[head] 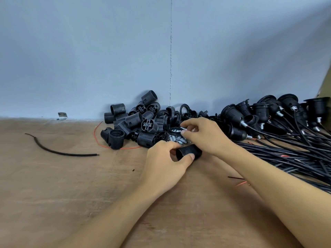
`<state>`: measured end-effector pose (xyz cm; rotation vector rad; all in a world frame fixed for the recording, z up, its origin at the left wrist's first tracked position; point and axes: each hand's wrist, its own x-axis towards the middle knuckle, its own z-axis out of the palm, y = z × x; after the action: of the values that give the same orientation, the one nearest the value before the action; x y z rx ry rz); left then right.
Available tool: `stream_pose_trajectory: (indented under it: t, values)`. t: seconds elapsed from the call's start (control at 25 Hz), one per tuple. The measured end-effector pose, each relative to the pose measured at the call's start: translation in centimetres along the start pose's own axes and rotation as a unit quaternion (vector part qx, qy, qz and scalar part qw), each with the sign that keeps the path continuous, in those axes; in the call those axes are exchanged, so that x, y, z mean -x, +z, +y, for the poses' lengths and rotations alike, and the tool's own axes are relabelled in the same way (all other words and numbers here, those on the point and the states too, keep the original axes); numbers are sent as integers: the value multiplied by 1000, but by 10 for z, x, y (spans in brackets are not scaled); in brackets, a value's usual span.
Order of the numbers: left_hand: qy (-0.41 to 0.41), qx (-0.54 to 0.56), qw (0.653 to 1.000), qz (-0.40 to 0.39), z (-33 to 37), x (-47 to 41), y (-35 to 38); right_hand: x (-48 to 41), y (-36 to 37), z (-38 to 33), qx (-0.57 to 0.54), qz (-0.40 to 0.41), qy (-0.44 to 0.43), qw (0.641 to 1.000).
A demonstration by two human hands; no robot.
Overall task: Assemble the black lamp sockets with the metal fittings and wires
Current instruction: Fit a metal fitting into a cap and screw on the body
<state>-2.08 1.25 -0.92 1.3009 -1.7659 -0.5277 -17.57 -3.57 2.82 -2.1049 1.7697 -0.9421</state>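
Our left hand (pixel 163 162) grips a ribbed black socket shell (pixel 188 151) near the middle of the wooden table (pixel 62 185). Just beyond it, our right hand (pixel 204 136) pinches a small metal fitting (pixel 185 129) over the pile of metal fittings (pixel 176 139), with loose sockets (pixel 133 122) to the left and wired sockets (pixel 265 113) to the right.

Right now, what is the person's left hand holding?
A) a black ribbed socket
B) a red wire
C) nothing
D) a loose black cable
A: the left hand grips a black ribbed socket between thumb and fingers, while the right hand pinches a small metal fitting above the pile of fittings.
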Motion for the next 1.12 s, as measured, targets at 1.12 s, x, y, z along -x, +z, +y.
stream_pose_trajectory:
  t: [1.12]
  values:
    - [-19, 154, 982, 105, -1, 2, -15, 60, -16, 33, 84, -54, -156, 983]
